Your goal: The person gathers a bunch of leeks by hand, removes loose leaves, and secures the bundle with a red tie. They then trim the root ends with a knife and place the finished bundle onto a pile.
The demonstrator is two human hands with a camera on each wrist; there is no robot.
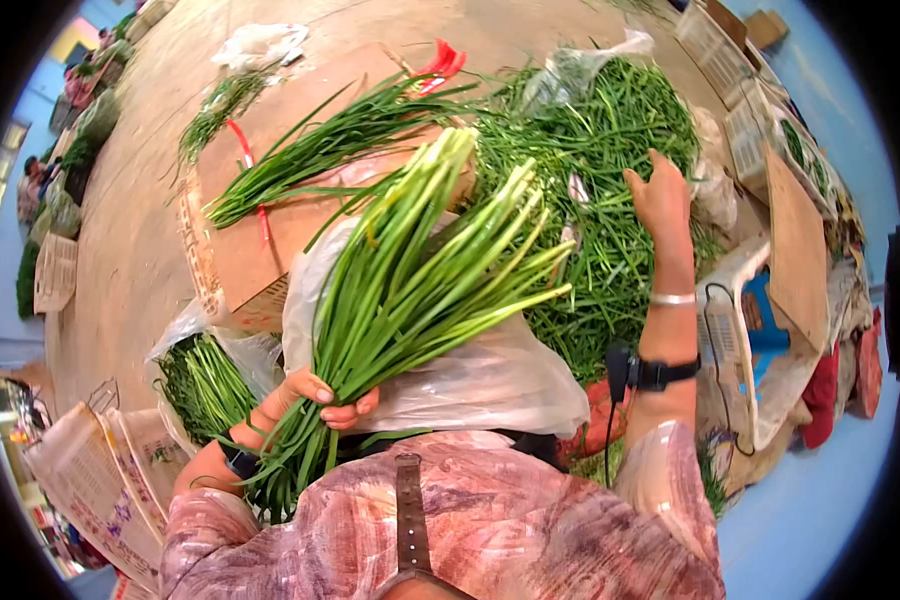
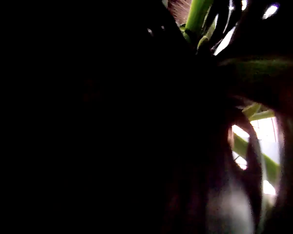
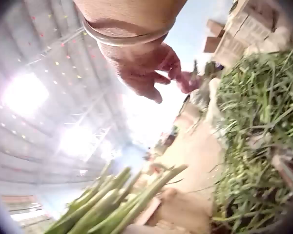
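A large bunch of long green stalks [image 1: 400, 270] fans out in front of the body, pale ends up and to the right. My left hand [image 1: 325, 398] grips it low, fingers curled round the leaves. The left wrist view is mostly dark, with a few green blades [image 2: 199, 17]. Raised over the heap of loose greens [image 1: 610, 230], my right hand [image 1: 660, 198] has nothing visible in its grasp; its thumb and fingers stand apart in the right wrist view. The bunch's pale stalk ends [image 3: 112, 202] show below that hand [image 3: 144, 70].
A smaller bunch [image 1: 320, 150] lies on a cardboard-topped box [image 1: 260, 260] beside red ties [image 1: 440, 68]. Clear plastic [image 1: 470, 375] covers the lap. At left is a bag of greens [image 1: 205, 385]; at right, a white crate [image 1: 725, 350]. People sit far left.
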